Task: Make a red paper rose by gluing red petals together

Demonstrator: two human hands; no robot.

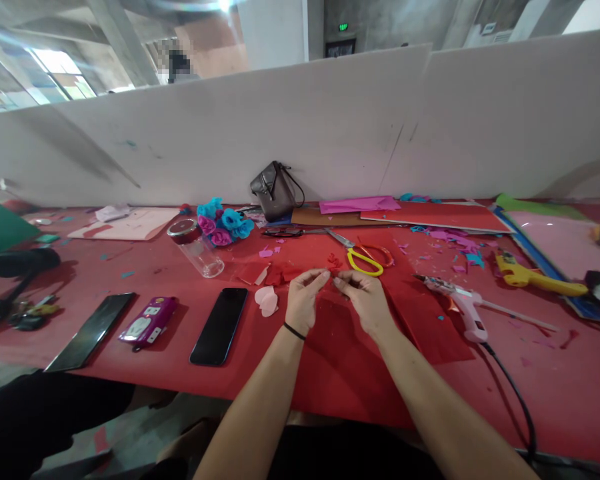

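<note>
Between my fingertips is a small piece of red paper (335,272), partly hidden by the fingers. My left hand (305,293) pinches it from the left, thumb and forefinger pressed together. From the other side my right hand (363,293) grips it in the same kind of pinch. Just beyond lie yellow-handled scissors (365,262) and a second pair with red-orange handles (387,255). Red crepe paper (425,320) spreads under and beside my right hand. Pale pink paper petals (267,301) rest left of my left hand.
A black phone (219,327), a clear jar (200,253) and blue and pink paper flowers (225,223) stand to the left. On the right are a pink-white glue gun (463,300) with a trailing cord and a yellow glue gun (535,277). A dark pouch (275,190) leans against the white partition (205,133).
</note>
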